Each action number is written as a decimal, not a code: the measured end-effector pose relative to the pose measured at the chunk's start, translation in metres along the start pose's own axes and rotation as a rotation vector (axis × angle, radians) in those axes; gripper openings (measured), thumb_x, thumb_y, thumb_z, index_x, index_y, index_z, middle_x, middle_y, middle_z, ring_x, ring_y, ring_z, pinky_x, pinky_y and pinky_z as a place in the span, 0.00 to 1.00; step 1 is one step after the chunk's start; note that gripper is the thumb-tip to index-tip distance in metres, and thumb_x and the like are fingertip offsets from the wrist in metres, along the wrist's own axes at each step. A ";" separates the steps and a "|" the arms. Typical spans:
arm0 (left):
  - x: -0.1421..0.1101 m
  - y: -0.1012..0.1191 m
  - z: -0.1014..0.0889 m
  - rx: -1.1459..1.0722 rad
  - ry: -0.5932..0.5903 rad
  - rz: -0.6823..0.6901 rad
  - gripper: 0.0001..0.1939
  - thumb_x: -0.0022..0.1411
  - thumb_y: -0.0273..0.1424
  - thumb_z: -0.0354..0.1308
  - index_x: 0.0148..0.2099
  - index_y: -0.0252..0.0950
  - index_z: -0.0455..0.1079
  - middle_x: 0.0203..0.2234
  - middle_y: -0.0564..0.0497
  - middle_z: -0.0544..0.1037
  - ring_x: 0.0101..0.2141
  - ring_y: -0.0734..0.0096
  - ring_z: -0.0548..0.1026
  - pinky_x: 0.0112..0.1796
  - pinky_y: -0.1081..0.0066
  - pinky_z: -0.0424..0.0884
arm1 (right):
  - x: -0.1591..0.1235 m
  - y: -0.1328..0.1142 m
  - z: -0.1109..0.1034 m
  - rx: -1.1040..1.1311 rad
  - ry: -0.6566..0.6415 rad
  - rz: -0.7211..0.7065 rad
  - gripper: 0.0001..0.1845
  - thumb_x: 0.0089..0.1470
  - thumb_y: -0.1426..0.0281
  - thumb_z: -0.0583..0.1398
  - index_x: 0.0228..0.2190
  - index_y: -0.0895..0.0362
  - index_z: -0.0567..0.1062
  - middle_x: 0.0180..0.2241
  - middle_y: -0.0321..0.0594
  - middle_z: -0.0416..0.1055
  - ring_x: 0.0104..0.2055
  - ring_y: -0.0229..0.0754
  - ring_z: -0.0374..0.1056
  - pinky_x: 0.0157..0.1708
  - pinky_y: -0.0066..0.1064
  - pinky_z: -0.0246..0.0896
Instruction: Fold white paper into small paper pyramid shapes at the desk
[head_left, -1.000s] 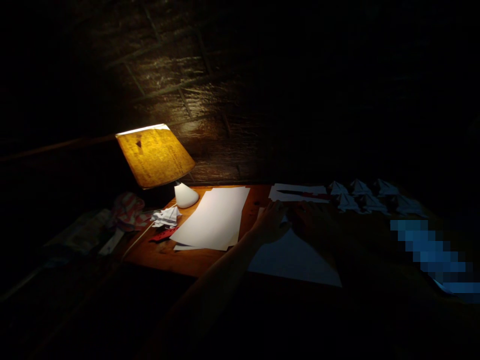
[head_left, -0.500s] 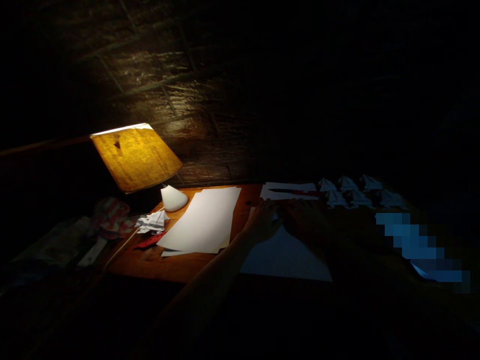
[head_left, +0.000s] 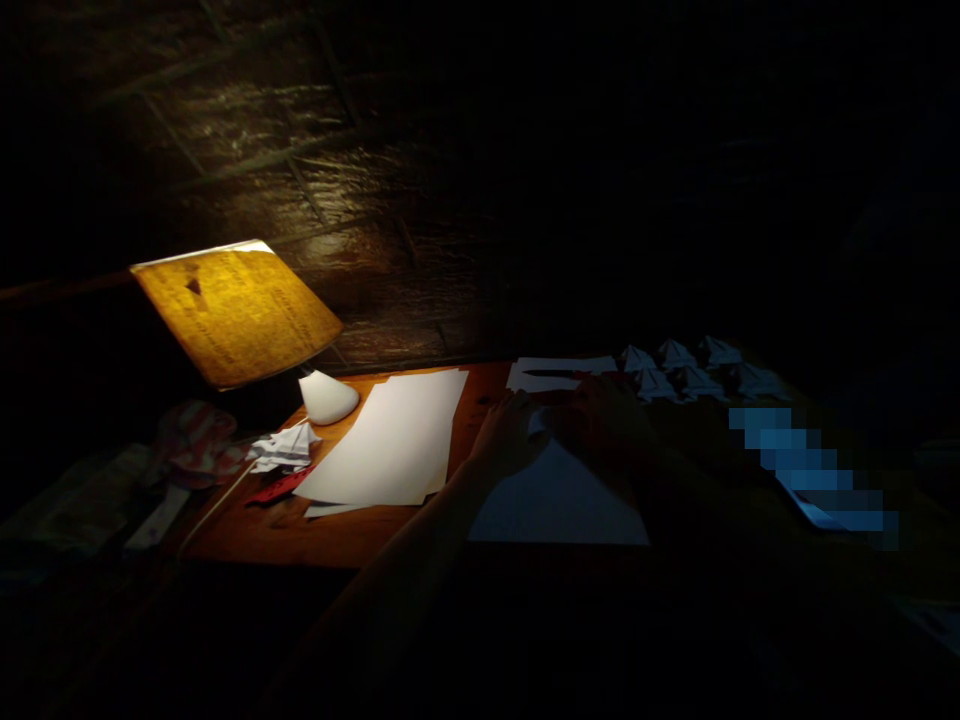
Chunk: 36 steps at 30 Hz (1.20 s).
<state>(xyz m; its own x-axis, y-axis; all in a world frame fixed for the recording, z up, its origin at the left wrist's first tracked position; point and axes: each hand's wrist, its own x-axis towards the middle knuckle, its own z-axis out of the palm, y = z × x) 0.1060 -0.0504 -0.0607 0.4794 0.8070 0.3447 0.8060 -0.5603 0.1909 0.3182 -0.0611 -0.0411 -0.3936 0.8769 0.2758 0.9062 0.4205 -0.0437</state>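
– The left hand (head_left: 506, 432) lies over the far end of a large sheet (head_left: 559, 497), a little right of the middle of the frame. What about the other one?

– The right hand (head_left: 613, 412) is just to its right, over the same end, mostly lost in shadow.

– Are their fingers pinched on the paper?

– I cannot tell for either hand; it is too dark there to see whether the fingers are apart, together or clamped on it. A small pale bit of paper shows between the two hands, and the sheet widens toward the bottom of the frame.

– What sits beyond them?

– White papers (head_left: 536, 382) with a dark, pointed tool (head_left: 547, 374) across them, reddish at its right end. Right of those, folded paper shapes (head_left: 694, 383) stand in two rows of three.

– And on the left?

– A stack of blank paper (head_left: 390, 440) lies brightly lit on the wooden table (head_left: 330, 540). Left of it are a crumpled-looking folded paper (head_left: 285, 449) and a red object (head_left: 281, 487), near the white base of a lamp (head_left: 240, 312) whose yellow shade glows. A striped cloth (head_left: 195, 440) lies farther left, in dimness.

– That blue patch (head_left: 814, 470) at right?

– Pixelated, so I can't make out what it is.
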 end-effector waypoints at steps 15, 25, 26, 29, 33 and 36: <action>-0.002 -0.002 -0.009 0.209 0.078 -0.245 0.19 0.65 0.47 0.64 0.44 0.35 0.77 0.47 0.42 0.76 0.48 0.53 0.75 0.52 0.56 0.71 | -0.001 0.001 -0.011 -0.060 0.039 0.338 0.16 0.59 0.68 0.56 0.36 0.59 0.84 0.48 0.54 0.78 0.50 0.54 0.71 0.49 0.44 0.59; -0.005 0.006 -0.021 0.323 -0.024 -0.296 0.29 0.65 0.55 0.60 0.49 0.32 0.74 0.47 0.37 0.76 0.50 0.45 0.74 0.52 0.52 0.70 | 0.001 0.004 -0.013 -0.035 -0.019 0.420 0.16 0.58 0.66 0.57 0.36 0.60 0.84 0.43 0.58 0.80 0.48 0.56 0.74 0.50 0.47 0.60; -0.005 0.006 -0.021 0.316 -0.027 -0.293 0.29 0.65 0.55 0.60 0.50 0.32 0.73 0.47 0.36 0.76 0.50 0.45 0.74 0.52 0.51 0.69 | 0.001 0.004 -0.014 -0.031 -0.029 0.430 0.16 0.58 0.66 0.58 0.36 0.60 0.84 0.42 0.58 0.80 0.47 0.56 0.75 0.50 0.46 0.60; -0.006 0.006 -0.021 0.317 -0.026 -0.287 0.30 0.67 0.55 0.58 0.52 0.31 0.71 0.48 0.36 0.75 0.50 0.44 0.74 0.53 0.51 0.69 | 0.000 0.003 -0.015 -0.040 -0.009 0.423 0.16 0.58 0.67 0.57 0.35 0.61 0.84 0.40 0.57 0.80 0.46 0.55 0.76 0.50 0.45 0.59; -0.007 0.007 -0.021 0.349 -0.039 -0.298 0.30 0.67 0.55 0.57 0.52 0.31 0.70 0.47 0.36 0.75 0.50 0.45 0.73 0.52 0.52 0.69 | -0.001 0.003 -0.015 -0.049 -0.004 0.416 0.16 0.59 0.68 0.57 0.35 0.61 0.84 0.40 0.56 0.81 0.44 0.54 0.77 0.50 0.45 0.60; -0.007 0.008 -0.020 0.371 -0.048 -0.310 0.30 0.67 0.56 0.57 0.50 0.31 0.71 0.47 0.35 0.75 0.50 0.45 0.74 0.52 0.51 0.69 | 0.000 0.005 -0.014 -0.036 -0.035 0.436 0.15 0.58 0.68 0.57 0.35 0.60 0.84 0.38 0.55 0.82 0.42 0.54 0.78 0.48 0.43 0.61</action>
<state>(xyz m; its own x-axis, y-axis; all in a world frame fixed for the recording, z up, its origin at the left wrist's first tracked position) 0.1021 -0.0640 -0.0427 0.2060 0.9380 0.2787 0.9785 -0.1955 -0.0655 0.3248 -0.0622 -0.0274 0.0228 0.9783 0.2061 0.9934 0.0011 -0.1150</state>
